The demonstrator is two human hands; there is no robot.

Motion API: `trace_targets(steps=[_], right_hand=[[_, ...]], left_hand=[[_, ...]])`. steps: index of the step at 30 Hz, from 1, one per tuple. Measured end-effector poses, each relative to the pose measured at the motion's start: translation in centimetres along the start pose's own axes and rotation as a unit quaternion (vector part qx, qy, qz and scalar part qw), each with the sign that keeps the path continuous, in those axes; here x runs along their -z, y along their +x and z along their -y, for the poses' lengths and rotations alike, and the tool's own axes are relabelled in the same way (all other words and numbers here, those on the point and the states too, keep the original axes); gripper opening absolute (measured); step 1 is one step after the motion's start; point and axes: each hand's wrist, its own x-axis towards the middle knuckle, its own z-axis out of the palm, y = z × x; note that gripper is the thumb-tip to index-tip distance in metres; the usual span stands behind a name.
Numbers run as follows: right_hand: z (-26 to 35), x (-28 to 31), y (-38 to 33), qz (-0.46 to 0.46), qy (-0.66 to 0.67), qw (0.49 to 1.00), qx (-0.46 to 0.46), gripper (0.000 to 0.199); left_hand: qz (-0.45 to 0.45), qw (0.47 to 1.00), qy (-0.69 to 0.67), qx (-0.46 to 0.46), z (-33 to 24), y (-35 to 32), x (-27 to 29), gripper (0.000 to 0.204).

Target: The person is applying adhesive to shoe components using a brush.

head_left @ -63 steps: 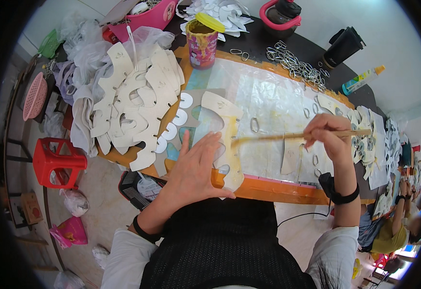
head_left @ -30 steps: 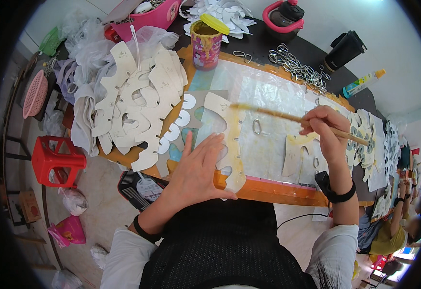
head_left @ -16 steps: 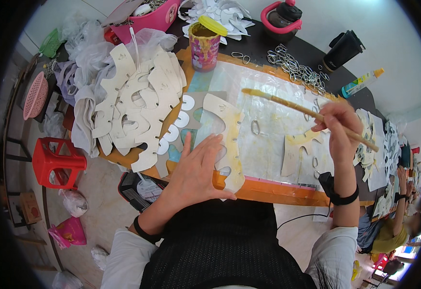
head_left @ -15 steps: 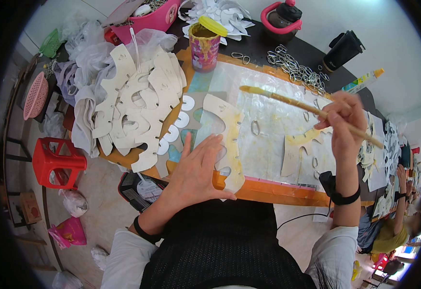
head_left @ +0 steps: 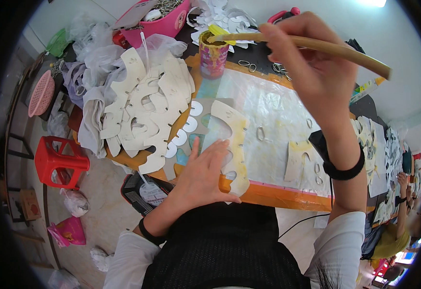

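Observation:
My right hand [head_left: 323, 72] is raised over the table, fingers wrapped round a long wooden stick [head_left: 360, 58]. The stick's yellow-coated tip reaches the mouth of a pink, glue-smeared pot [head_left: 214, 60] with a yellow lid tipped at its rim. My left hand [head_left: 203, 171] lies with fingers spread at the near edge of the table, touching a cream cut-out piece [head_left: 239, 168] with curved notches and yellowish smears. Under that piece shows a grey sheet with round white tabs [head_left: 196, 107] along its left side. Another smeared cream piece [head_left: 295, 164] lies to the right, partly behind my right arm.
Cream cut-outs [head_left: 138, 106] are heaped at the left. Oval metal rings [head_left: 257, 134] lie on the plastic-covered work surface [head_left: 278, 106], others farther back. A pink basket [head_left: 172, 21] stands at the back; a red stool [head_left: 61, 161] is on the floor. A co-worker [head_left: 393, 241] sits far right.
My right hand has moved up and leftward from the right of the table, bringing the stick's tip to the pot. My left hand stays on the cream piece; the view has shifted slightly.

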Motion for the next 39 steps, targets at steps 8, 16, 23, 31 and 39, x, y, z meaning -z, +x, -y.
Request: trace_targets(steps=[8, 16, 23, 31, 39], right_hand=[[-2.6, -4.2, 1.0, 0.065, -0.073, 0.993, 0.067, 0.016], [-0.9, 0.2, 0.0, -0.11, 0.108, 0.978, -0.141, 0.023], [-2.4, 8.1, -5.8, -0.033, 0.273, 0.915, -0.294, 0.019], [-1.6, 11.3, -12.9, -0.1, 0.3, 0.879, -0.356, 0.016], [-0.9, 9.5, -14.9, 0.017, 0.21, 0.885, -0.414, 0.012]], left_hand=[[-0.003, 1.0, 0.001, -0.007, -0.1, 0.1, 0.0, 0.105], [-0.005, 1.0, -0.005, -0.002, -0.1, -0.1, 0.0, 0.102], [-0.012, 1.0, -0.003, -0.01, -0.1, -0.2, -0.1, 0.102], [0.003, 1.0, 0.009, -0.011, -0.1, 0.0, 0.1, 0.103], [-0.006, 1.0, 0.01, -0.012, 0.0, 0.0, 0.2, 0.104]])
